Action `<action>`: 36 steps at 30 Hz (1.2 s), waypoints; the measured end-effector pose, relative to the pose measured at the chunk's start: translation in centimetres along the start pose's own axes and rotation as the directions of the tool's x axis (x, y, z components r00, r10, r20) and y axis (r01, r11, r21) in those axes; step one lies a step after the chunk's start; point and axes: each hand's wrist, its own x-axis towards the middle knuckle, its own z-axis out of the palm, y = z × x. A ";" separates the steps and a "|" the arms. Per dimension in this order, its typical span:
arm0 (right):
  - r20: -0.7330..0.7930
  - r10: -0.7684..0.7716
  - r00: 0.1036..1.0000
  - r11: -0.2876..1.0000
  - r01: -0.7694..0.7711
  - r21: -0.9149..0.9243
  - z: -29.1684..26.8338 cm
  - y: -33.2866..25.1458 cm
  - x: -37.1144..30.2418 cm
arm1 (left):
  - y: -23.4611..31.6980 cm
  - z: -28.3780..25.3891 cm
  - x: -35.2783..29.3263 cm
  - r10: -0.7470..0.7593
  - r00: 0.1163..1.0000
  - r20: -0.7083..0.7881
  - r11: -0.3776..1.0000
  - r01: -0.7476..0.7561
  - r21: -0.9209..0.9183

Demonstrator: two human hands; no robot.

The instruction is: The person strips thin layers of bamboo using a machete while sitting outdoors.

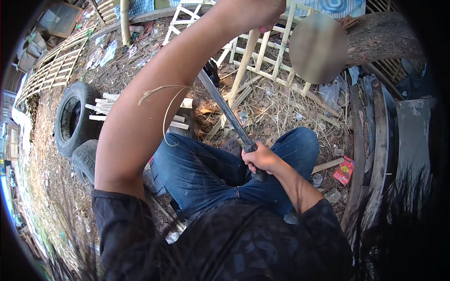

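Observation:
My left hand (pixel 255 10) is raised at the top edge, its fingers closed around the upper end of a pale bamboo strip (pixel 242 66). The strip slants down toward the littered ground. In front of my lap, my right hand (pixel 262 158) grips the handle of a long dark machete (pixel 226 108). The blade points up and left, and its far end is hidden behind my left forearm. Thin curled bamboo shavings (pixel 165 105) hang on that forearm. The strip and the blade stand apart where both show.
Beyond my legs stands a bamboo lattice (pixel 275 70). Two old tires (pixel 63 117) and cut bamboo pieces (pixel 101 107) lie at left. A thick log (pixel 384 40) is at upper right, above wooden planks (pixel 380 136) and a red packet (pixel 344 170). A round blurred patch covers part of the view.

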 end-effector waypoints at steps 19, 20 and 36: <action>-0.113 -0.156 0.981 0.964 0.126 -0.236 -1.3 -0.9 2.1 | -4.8 0.1 -3.2 -0.002 0.998 -0.067 0.962 -0.016 -0.273; -0.126 -0.188 0.974 0.962 0.156 -0.223 -0.9 -0.8 1.5 | -4.9 0.0 -3.6 -0.003 0.998 -0.071 0.961 -0.017 -0.276; -0.252 -0.445 0.859 0.811 0.267 -0.521 -4.9 2.3 1.1 | -0.6 -12.2 -2.3 0.108 0.866 -0.487 0.878 -0.314 -0.363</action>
